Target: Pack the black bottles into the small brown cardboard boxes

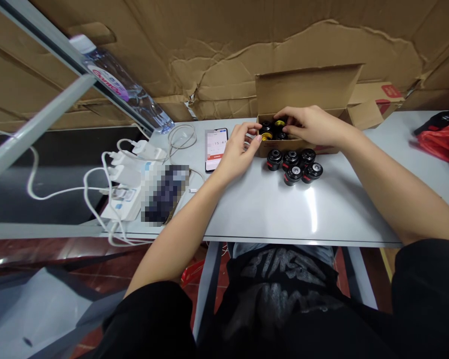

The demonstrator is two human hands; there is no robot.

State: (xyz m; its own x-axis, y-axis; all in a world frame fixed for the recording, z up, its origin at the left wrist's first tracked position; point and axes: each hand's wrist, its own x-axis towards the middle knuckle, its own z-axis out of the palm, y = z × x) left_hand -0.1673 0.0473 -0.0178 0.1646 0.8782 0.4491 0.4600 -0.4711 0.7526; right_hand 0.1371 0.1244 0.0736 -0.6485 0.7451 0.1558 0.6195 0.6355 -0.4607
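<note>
An open cardboard box (302, 145) stands near the back of the grey table, its lid raised. Inside lie several black round parts (266, 127), some with yellow rings. My left hand (242, 147) is at the box's left front corner, fingers apart, thumb beside a yellow-ringed part. My right hand (307, 123) reaches into the box from the right, its fingers curled round the parts there; whether it grips one is hard to make out. In front of the box, several black cylindrical parts with red marks (293, 174) stand grouped on the table.
Left of my left hand lies a lit phone (216, 149), with a second, blurred-out device (165, 194) nearer the edge. A white power strip (129, 192) with cables sits further left. A water bottle (123, 87) leans by the metal frame. Red plastic (443, 142) lies far right.
</note>
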